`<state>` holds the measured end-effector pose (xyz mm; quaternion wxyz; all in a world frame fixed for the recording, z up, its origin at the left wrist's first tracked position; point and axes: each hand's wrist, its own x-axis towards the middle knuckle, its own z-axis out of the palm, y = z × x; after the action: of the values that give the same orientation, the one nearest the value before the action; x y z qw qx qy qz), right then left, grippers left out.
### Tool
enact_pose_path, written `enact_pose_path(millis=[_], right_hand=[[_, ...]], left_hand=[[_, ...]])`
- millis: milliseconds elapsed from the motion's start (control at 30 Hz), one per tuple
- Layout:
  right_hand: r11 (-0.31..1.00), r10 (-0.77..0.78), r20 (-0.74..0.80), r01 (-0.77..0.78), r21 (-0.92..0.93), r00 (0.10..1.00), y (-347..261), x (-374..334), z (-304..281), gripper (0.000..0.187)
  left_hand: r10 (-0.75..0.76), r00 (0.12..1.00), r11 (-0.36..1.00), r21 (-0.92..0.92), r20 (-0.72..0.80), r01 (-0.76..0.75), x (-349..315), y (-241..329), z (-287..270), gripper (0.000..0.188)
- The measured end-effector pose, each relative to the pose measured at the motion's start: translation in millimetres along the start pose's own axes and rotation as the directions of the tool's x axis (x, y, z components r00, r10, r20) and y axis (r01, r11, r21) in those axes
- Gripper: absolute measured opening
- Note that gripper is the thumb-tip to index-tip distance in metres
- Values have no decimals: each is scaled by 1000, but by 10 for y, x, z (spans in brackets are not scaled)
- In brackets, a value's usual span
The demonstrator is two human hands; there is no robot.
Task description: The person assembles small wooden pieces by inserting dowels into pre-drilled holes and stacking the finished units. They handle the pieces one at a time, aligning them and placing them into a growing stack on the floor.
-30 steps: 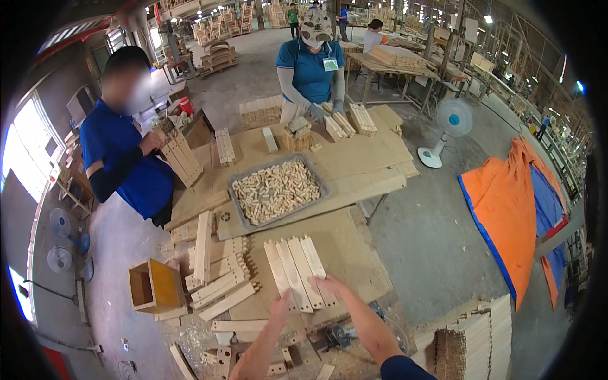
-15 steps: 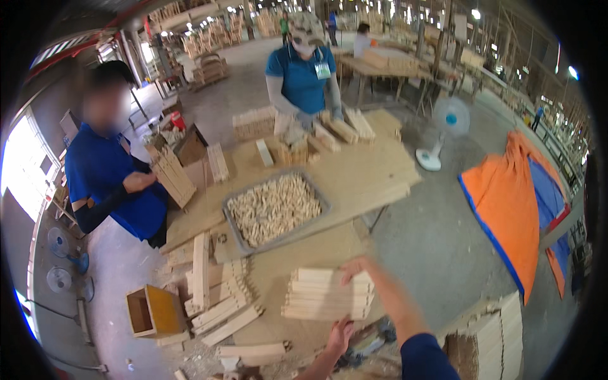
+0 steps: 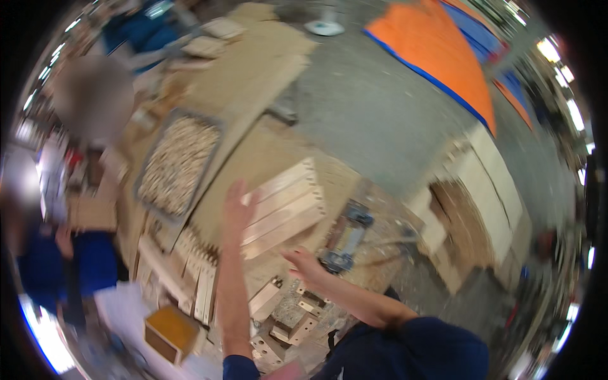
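A row of pale wooden slats (image 3: 285, 206) lies side by side on the worktable, their notched ends pointing away to the right. My left hand (image 3: 237, 212) is at the slats' left ends, thumb apart from the fingers, blurred by motion; whether it presses on them I cannot tell. By the near edge of the row, my right hand (image 3: 305, 265) has its fingers partly stretched and holds nothing visible. A metal clamp-like tool (image 3: 347, 237) lies to the right of the slats. Drilled wooden blocks (image 3: 303, 328) sit close to my body.
A grey tray (image 3: 216, 136) full of small wooden pieces stands at left, near more notched slats (image 3: 204, 294). A yellow wooden box (image 3: 171, 332) is at lower left. Stacked boards (image 3: 487, 183) rise at right, below an orange tarp (image 3: 437, 57). A co-worker's blue shirt (image 3: 44, 266) shows at left.
My view has swung round to the right and tilted down. My right hand has left the slats' right end for their near edge; my left hand has moved to their left ends.
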<state>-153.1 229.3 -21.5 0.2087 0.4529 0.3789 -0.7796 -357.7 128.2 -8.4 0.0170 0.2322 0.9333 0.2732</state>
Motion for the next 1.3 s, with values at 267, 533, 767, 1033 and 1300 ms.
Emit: enact_pose_path(millis=[267,533,767,1033,1300], right_hand=[[973,-229,-236,233,-11,944,-200,711,223,97],[879,-339,-301,185,-440,891,-316,694,116,109],[859,-325,-332,130,-494,886,-419,960,0,81],[910,-346,109,361,-202,932,-507,902,-113,63],[711,-318,191,367,-600,929,-783,22,-78,87]], left_hand=[[-294,601,893,-11,744,450,727,-312,487,75],[-211,624,512,-459,752,726,-54,-831,398,65],[-353,648,-15,-696,675,717,-690,-584,443,72],[-473,645,-63,-753,601,655,-1084,-665,575,81],[-536,763,64,-883,362,464,-1656,-291,303,85]])
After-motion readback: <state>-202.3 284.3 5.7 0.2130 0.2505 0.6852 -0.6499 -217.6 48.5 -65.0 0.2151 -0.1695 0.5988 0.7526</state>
